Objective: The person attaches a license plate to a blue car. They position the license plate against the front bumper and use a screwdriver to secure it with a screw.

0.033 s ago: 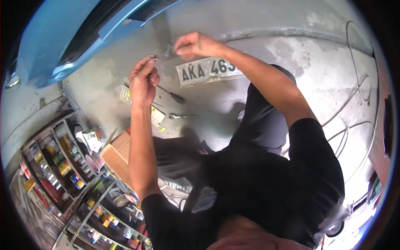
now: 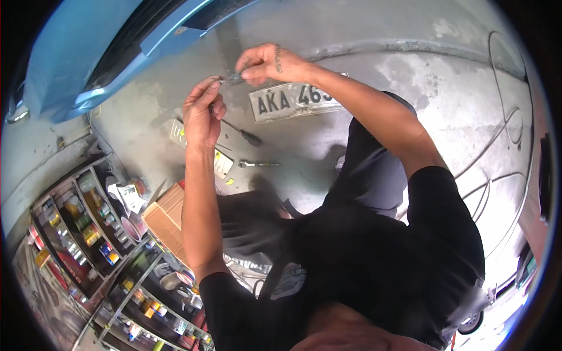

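Between the thumb and fingertips of my left hand point(image 2: 202, 112), a small dark piece point(image 2: 219, 79) is pinched, too small to name. Just to its right is my right hand point(image 2: 266, 63), its fingers bent in toward the thumb and slightly blurred. What they grip, if anything, cannot be made out. A white licence plate point(image 2: 280, 106) with dark characters lies on the floor below my right hand, its right end behind my forearm. Nearer to me lie a dark-handled screwdriver point(image 2: 250, 138) and a metal wrench point(image 2: 257, 164).
A blue car body panel point(image 2: 64, 64) fills the far left. Shelves with cans and bottles point(image 2: 88, 234) stand at the lower left beside a cardboard box point(image 2: 167, 219). A pale card point(image 2: 222, 164) lies by my left forearm. A hose point(image 2: 483, 146) loops across the floor at right.
My right hand has shifted slightly left, closer to the left hand's fingertips. The left hand has barely moved and keeps its pinch.
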The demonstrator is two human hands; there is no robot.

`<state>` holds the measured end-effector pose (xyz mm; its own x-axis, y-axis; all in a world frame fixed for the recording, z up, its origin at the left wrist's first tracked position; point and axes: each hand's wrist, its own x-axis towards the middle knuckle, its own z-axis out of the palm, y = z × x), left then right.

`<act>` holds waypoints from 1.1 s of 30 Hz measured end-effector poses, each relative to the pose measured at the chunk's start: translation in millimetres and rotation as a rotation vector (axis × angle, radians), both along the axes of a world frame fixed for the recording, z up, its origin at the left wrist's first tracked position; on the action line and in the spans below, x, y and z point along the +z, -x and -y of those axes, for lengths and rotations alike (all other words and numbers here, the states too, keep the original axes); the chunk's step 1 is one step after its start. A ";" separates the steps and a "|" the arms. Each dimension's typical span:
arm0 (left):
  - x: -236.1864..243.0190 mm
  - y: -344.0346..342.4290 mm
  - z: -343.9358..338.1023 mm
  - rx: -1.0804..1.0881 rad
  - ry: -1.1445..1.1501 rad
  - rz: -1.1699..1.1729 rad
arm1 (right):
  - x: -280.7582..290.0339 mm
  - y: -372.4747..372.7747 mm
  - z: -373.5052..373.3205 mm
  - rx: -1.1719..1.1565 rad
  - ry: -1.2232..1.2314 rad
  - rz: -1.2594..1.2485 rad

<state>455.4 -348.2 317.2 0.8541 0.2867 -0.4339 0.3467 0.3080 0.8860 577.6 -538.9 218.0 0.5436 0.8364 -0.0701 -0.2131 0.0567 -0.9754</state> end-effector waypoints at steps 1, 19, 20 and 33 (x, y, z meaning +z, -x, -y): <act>-3.8 -0.9 -2.0 -0.003 0.014 0.012 | 17.2 2.6 -1.6 -0.013 -0.017 0.079; -97.7 -109.2 3.5 -0.251 0.286 0.555 | 40.5 -14.1 -3.9 -0.672 0.228 0.590; -102.0 -113.5 9.0 -0.246 0.305 0.555 | 41.6 -9.9 -2.3 -0.714 0.256 0.640; -83.9 -117.9 49.8 -0.361 0.347 0.487 | 40.2 25.4 14.0 -1.157 0.338 1.037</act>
